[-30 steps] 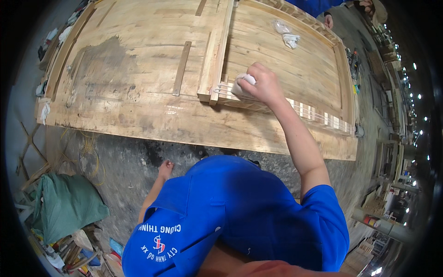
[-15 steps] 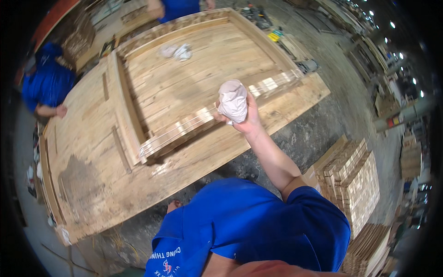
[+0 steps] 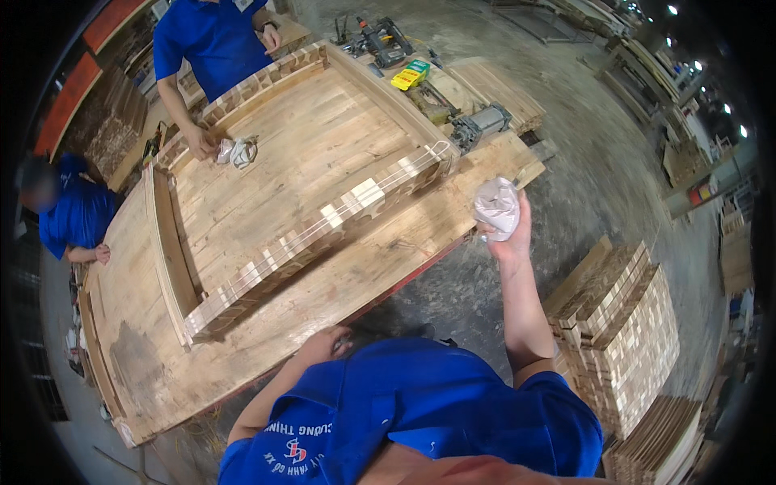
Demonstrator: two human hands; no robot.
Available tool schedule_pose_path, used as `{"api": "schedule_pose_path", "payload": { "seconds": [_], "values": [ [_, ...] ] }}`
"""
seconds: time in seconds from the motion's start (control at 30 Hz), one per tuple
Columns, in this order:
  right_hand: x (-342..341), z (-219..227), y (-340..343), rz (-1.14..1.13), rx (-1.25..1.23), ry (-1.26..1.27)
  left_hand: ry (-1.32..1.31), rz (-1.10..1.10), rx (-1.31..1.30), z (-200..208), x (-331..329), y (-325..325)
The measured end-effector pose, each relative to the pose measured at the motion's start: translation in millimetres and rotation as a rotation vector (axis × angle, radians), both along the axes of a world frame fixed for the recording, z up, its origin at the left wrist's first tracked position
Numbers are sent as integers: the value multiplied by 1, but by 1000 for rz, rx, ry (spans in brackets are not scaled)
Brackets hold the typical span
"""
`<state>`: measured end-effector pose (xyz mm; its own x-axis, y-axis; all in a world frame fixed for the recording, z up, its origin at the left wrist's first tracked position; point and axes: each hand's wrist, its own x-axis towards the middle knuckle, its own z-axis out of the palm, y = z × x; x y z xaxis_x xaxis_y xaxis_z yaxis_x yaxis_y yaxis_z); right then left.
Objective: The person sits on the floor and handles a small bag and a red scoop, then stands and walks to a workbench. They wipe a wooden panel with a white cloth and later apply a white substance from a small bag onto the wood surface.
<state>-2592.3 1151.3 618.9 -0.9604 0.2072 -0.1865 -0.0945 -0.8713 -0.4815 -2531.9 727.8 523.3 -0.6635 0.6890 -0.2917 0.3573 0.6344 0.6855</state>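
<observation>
My right hand is closed round a pale, crumpled bundle, held up off the near right corner of the workbench. Whether the bundle is cloth or a bag, and what is inside, I cannot tell. My left hand is low by the bench's near edge, fingers curled; what they may hold is hidden. On the bench lies a wooden frame with curved blocky sides and a planked panel inside. Thin cords run along its near side.
Across the bench, a co-worker's hand touches another white bundle. A second co-worker is at the left. Power tools, a yellow-green box and a grey metal tool lie far right. Stacked wood blocks stand beside me.
My right hand has moved right with the bundle, away from the frame. My left hand has come into fuller view. The far co-worker has reached in to the other bundle. The view has shifted.
</observation>
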Motion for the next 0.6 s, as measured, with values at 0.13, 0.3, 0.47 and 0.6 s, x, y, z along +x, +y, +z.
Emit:
{"api": "schedule_pose_path", "payload": {
  "seconds": [0.13, 0.3, 0.47, 0.6],
  "values": [
    [-12, -4, 53, -97, 126, 0, 101, 37, 99, 7, -35, 53],
    [-42, 9, 92, -182, 250, -94, 290, -6, 182, -6, -76, 101],
    [-98, 10, 128, -212, 630, -113, 346, -26, 195, -18, -109, 154],
    [-164, 12, 137, -19, 925, -6, 412, 221, 135, -33, -116, 191]
  ]
}}
